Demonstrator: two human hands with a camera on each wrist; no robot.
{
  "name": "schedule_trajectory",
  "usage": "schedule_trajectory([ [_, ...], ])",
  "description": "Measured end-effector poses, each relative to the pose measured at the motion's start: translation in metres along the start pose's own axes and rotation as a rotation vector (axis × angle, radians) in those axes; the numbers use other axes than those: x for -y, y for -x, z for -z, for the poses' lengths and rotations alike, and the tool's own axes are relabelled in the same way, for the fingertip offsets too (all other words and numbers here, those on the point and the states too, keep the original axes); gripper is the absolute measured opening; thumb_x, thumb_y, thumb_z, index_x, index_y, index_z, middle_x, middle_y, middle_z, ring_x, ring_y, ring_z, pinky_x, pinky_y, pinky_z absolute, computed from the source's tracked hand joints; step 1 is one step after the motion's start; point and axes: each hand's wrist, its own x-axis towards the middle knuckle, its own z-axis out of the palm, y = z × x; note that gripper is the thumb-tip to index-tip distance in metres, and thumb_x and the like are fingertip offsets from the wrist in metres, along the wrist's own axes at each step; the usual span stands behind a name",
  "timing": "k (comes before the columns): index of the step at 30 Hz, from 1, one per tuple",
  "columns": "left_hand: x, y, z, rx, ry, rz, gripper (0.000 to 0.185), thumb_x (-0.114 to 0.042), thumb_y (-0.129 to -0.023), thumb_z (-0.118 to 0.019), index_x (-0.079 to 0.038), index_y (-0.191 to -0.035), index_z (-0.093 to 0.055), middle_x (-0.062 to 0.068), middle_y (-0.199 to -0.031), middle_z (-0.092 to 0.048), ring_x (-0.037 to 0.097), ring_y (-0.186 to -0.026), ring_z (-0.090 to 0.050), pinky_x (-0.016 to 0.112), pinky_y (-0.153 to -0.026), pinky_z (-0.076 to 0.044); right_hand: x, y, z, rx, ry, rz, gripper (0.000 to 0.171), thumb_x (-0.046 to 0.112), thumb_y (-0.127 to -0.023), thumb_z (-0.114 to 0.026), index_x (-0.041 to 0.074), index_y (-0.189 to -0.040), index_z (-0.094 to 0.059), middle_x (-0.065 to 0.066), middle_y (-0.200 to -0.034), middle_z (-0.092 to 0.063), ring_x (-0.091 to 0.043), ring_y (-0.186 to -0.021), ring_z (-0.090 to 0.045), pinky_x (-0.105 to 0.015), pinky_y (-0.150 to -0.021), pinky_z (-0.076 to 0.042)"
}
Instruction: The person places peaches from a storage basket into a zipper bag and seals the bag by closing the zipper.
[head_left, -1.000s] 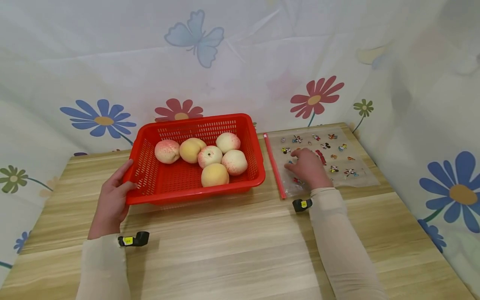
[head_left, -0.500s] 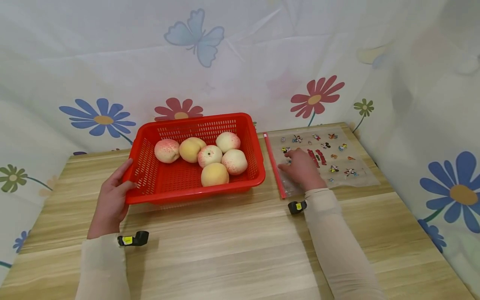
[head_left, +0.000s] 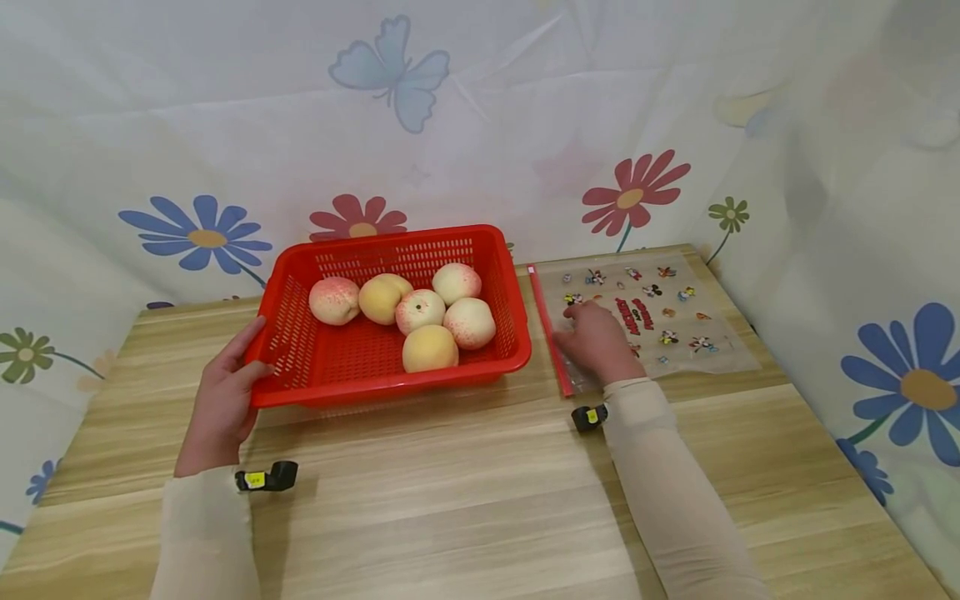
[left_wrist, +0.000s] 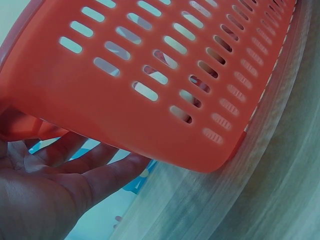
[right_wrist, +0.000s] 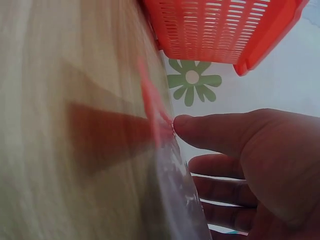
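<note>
A red plastic basket (head_left: 345, 390) holds several peaches (head_left: 429, 348), some yellow and some white with pink blush. My left hand (head_left: 220, 404) grips its left end, thumb over the rim; in the left wrist view the fingers (left_wrist: 112, 175) reach under the rim. Flat on the table to the right lies a clear zip bag (head_left: 693, 312) with cartoon prints and a red zip strip. My right hand (head_left: 600, 340) is over the strip side of this bag. In the right wrist view, the thumb tip meets the red strip (right_wrist: 150, 102), while the other fingertips are at the film, apart from the thumb.
The wood-grain table (head_left: 450, 492) reaches back to a white curtain (head_left: 480, 150) printed with flowers and a butterfly. More of this cloth hangs along both sides. The basket's right end stands close to the bag's red strip.
My right hand has slid left across the bag toward its red strip, uncovering more of the red lettering. The left hand and the basket stay in place.
</note>
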Motion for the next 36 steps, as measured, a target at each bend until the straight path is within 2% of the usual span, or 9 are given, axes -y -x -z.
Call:
schedule_trajectory([
  [9, 0.0000, -0.0001, 0.0002, 0.010, 0.002, -0.005, 0.064, 0.000, -0.097, -0.045, -0.032, -0.151, -0.033, 0.002, -0.161, -0.021, 0.026, -0.131, -0.036, 0.028, -0.077, -0.057, 0.0034, 0.0001, -0.0009, 0.009, 0.034, 0.032, 0.054, 0.034, -0.089, -0.066, -0.001, -0.129, -0.057, -0.018, -0.125, -0.061, -0.034, -0.113, -0.058, -0.049, -0.098, -0.048],
  [18, -0.0006, -0.0002, -0.0001, 0.009, -0.001, -0.003, 0.063, -0.001, -0.097, -0.045, -0.033, -0.150, -0.033, 0.003, -0.160, -0.021, 0.028, -0.131, -0.036, 0.029, -0.078, -0.056, 0.0054, 0.0002, -0.0055, 0.005, 0.051, 0.055, 0.056, 0.038, -0.087, -0.067, -0.001, -0.126, -0.060, -0.019, -0.120, -0.063, -0.034, -0.107, -0.059, -0.049, -0.096, -0.050],
  [29, -0.0005, -0.0002, -0.0003, 0.007, -0.001, -0.006, 0.063, 0.000, -0.097, -0.045, -0.032, -0.150, -0.034, 0.003, -0.160, -0.021, 0.027, -0.130, -0.036, 0.028, -0.078, -0.056, 0.0075, 0.0000, -0.0088, -0.005, 0.108, 0.084, 0.050, 0.037, -0.087, -0.067, -0.001, -0.120, -0.064, -0.016, -0.108, -0.066, -0.029, -0.095, -0.059, -0.046, -0.090, -0.052],
  [36, -0.0007, -0.0001, -0.0005, 0.002, -0.004, -0.001, 0.064, 0.000, -0.097, -0.046, -0.033, -0.150, -0.034, 0.003, -0.160, -0.021, 0.026, -0.129, -0.037, 0.028, -0.077, -0.056, 0.0067, -0.0007, -0.0092, -0.024, 0.146, 0.115, 0.041, 0.032, -0.087, -0.065, -0.001, -0.112, -0.067, -0.016, -0.103, -0.067, -0.031, -0.097, -0.060, -0.046, -0.088, -0.052],
])
